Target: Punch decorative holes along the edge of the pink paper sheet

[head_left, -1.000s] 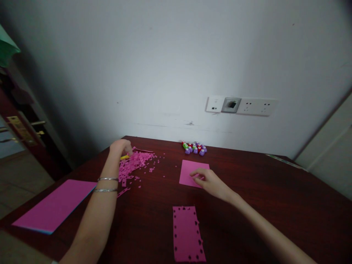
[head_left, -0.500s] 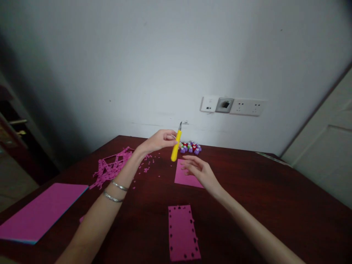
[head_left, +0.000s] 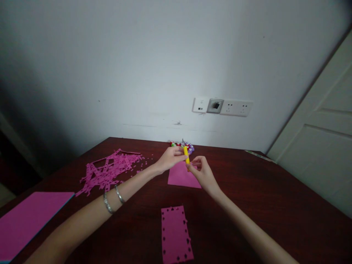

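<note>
Our left hand [head_left: 173, 158] pinches a slim yellow-handled, metal-bladed knife [head_left: 186, 151]; our half-curled right hand [head_left: 202, 171] touches its lower end, grip unclear: apparently a handover, needing a sure hold

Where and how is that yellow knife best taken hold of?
Probably by the lower end of its yellow handle, coming from the person's right: the blade points up and away, and the left hand grips nearer the blade.

Dim light, deeply shadowed left edge
</note>
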`<state>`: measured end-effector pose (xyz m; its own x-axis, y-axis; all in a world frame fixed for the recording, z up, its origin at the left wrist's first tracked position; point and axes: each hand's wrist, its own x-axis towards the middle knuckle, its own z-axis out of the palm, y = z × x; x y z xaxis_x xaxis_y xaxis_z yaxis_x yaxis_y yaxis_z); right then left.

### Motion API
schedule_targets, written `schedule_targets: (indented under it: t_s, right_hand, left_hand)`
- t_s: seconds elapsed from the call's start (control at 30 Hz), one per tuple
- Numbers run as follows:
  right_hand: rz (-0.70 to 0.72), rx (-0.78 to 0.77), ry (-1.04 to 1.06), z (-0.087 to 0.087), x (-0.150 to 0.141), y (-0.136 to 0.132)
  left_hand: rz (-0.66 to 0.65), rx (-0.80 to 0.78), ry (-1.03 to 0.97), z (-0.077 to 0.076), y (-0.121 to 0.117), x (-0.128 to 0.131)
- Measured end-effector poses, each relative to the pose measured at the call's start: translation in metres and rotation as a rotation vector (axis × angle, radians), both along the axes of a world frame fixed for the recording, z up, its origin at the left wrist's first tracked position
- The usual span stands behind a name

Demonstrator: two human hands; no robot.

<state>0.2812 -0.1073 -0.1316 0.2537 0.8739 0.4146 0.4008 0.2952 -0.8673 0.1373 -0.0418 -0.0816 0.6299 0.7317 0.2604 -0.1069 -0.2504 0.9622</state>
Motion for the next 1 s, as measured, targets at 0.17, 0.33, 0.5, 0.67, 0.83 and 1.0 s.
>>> schedule_targets:
  t_s: [0.17,0.33,0.5,0.67,0.83,1.0]
  right_hand:
    - [0.188,0.032,0.134,0.003,-0.008,0.002]
    - [0.277,0.031,0.185,-0.003,-0.009,-0.002]
    - [0.181,-0.049,0.262,-0.012,0.015,-0.009]
    - [0.114,-0.164,0.329,-0.013,0.035,-0.023]
    - [0.13,-0.215,0.312,-0.016,0.043,-0.041]
    - [0.133,-0.235,0.268,-0.018,0.049,-0.052]
  left_hand:
    - [0.088,0.076,0.056,-0.014,-0.007,0.002]
    - [0.316,0.405,0.189,-0.013,-0.02,-0.01]
    - [-0.072,1.142,0.571,-0.009,-0.067,-0.038]
    - [-0.34,1.351,0.862,-0.033,-0.126,-0.061]
    - [-0.349,1.189,1.022,-0.052,-0.147,-0.071]
    - [-0.33,1.177,1.015,-0.061,-0.142,-0.079]
